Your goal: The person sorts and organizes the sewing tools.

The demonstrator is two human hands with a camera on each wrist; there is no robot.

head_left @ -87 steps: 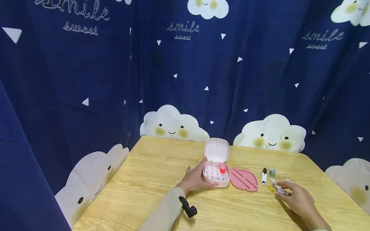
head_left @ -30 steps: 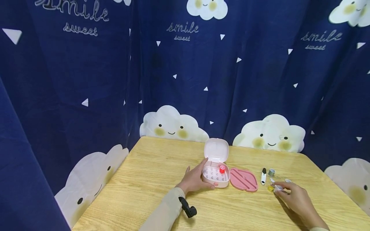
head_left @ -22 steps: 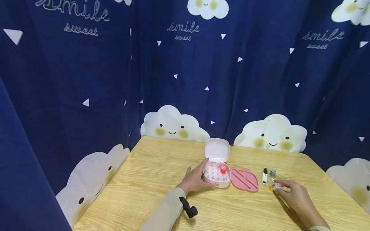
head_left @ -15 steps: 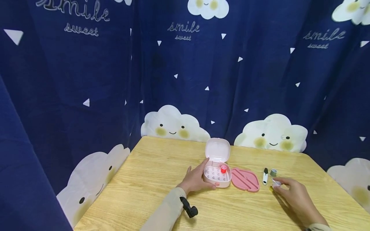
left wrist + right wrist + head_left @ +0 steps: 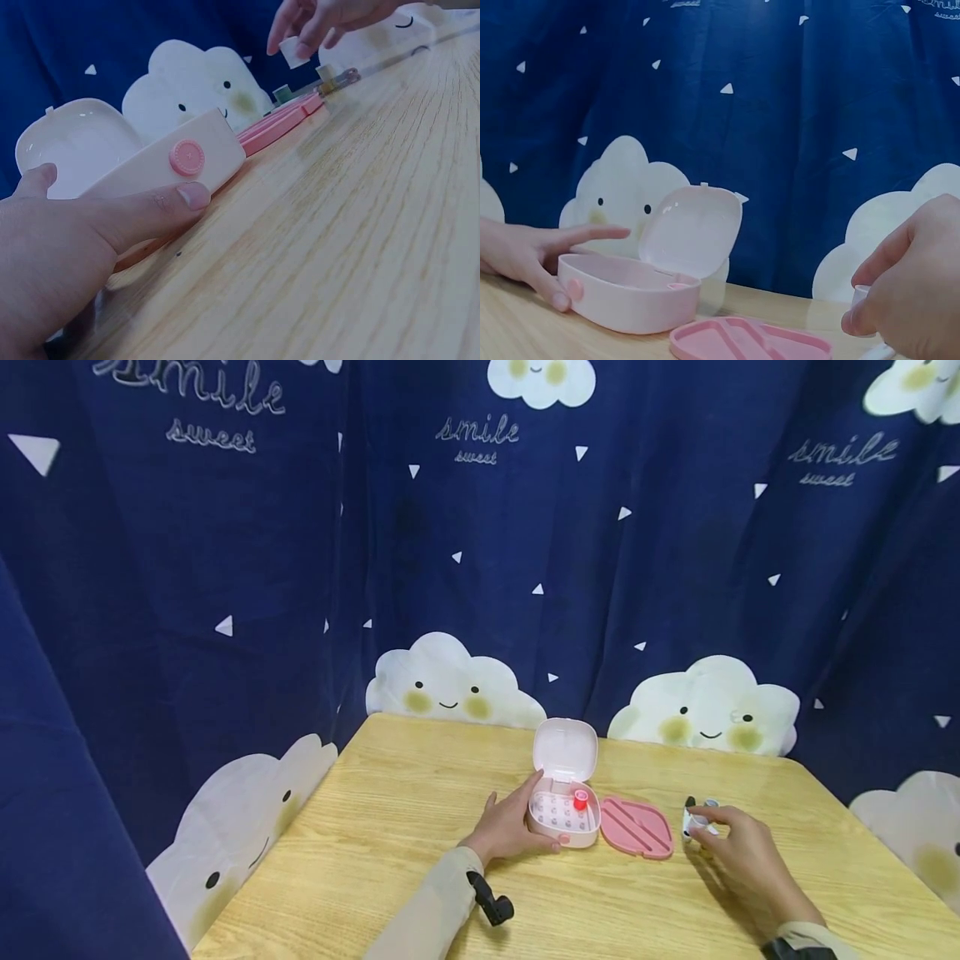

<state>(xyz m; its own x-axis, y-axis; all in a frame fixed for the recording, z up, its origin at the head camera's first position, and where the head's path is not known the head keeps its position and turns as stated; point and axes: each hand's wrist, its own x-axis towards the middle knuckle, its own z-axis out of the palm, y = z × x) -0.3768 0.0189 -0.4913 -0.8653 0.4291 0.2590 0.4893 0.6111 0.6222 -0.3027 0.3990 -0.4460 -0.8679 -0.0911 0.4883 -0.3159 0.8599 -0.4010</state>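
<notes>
A pale pink sewing box (image 5: 581,840) stands on the table with its lid (image 5: 565,750) raised. My left hand (image 5: 504,832) grips its left side, the thumb along the front beside a round pink button (image 5: 187,157). Inside, a red thread spool (image 5: 581,799) stands at the back right among small pegs. My right hand (image 5: 746,853) pinches a white thread spool (image 5: 295,53) between thumb and fingertips, held above the table. Behind those fingers, white thread snips (image 5: 688,811) with a black end are partly covered.
A pink divided tray (image 5: 637,828) lies flat between the box and my right hand. Farther right are a grey-green spool (image 5: 282,94), a yellow spool (image 5: 326,73) and small scissors (image 5: 348,77). A dark blue curtain (image 5: 480,560) hangs behind the table.
My right hand has lifted the white spool from among the small items and carried it left, over the snips. My left hand has stayed on the box.
</notes>
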